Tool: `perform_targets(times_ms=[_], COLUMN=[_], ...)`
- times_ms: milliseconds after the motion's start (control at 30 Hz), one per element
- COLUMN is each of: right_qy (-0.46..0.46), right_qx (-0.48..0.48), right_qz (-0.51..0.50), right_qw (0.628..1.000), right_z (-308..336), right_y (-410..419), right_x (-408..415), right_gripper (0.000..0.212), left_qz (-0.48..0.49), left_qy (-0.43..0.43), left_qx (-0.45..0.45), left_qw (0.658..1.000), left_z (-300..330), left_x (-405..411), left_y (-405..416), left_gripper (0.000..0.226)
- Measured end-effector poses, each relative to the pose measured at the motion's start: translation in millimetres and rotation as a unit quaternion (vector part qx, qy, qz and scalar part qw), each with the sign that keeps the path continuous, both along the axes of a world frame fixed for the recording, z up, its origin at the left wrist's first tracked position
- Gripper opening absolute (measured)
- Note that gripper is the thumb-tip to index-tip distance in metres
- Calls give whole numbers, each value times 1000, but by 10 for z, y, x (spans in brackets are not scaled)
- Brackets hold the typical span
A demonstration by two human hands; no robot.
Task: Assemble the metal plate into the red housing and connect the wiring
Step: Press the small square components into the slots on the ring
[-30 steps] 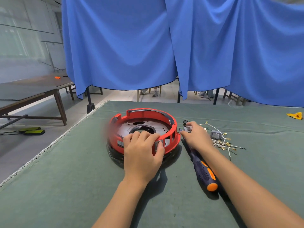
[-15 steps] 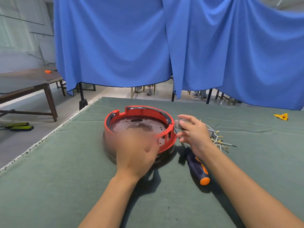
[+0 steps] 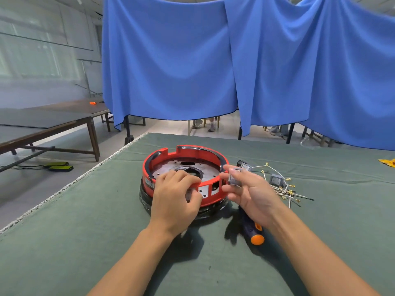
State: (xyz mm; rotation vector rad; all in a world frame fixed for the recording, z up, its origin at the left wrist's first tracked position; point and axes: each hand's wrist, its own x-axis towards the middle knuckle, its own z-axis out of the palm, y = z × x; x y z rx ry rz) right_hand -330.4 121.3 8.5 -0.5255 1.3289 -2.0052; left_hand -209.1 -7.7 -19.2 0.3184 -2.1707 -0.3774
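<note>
The round red housing (image 3: 213,153) stands on the green table, with the perforated metal plate (image 3: 210,173) lying inside it. My left hand (image 3: 174,199) grips the housing's near rim, fingers curled over the edge. Just right of the housing, my right hand (image 3: 250,194) pinches a small grey switch block (image 3: 234,178) between thumb and fingers. A bundle of white wires (image 3: 282,189) with brass terminals and another grey switch (image 3: 275,179) lie on the table further right.
A dark screwdriver with an orange cap (image 3: 254,233) lies on the green table cloth (image 3: 85,231) under my right wrist. A yellow scrap (image 3: 388,162) sits at the far right edge. Blue curtains hang behind the table, and a wooden table (image 3: 53,122) stands off to the left.
My right hand lifted a grey switch block from the wire pile and brought it beside the housing. My left hand shifted along the near rim and grips it again.
</note>
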Motion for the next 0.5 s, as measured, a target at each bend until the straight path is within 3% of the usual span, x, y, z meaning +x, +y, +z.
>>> perform_targets(times_ms=[167, 333, 500], right_qy=[138, 227, 221], right_qx=[45, 76, 81], right_qz=[-96, -120, -129], right_qw=[985, 963, 963], right_z=[84, 151, 139], right_y=[28, 18, 36], right_x=[92, 226, 288], right_gripper=[20, 20, 21], left_qz=[-18, -25, -44], left_qy=[27, 65, 109], left_qx=[39, 118, 165], left_qw=[999, 991, 979], left_z=[9, -10, 26], left_x=[1, -2, 13], left_y=[-50, -81, -75], left_gripper=[25, 31, 30])
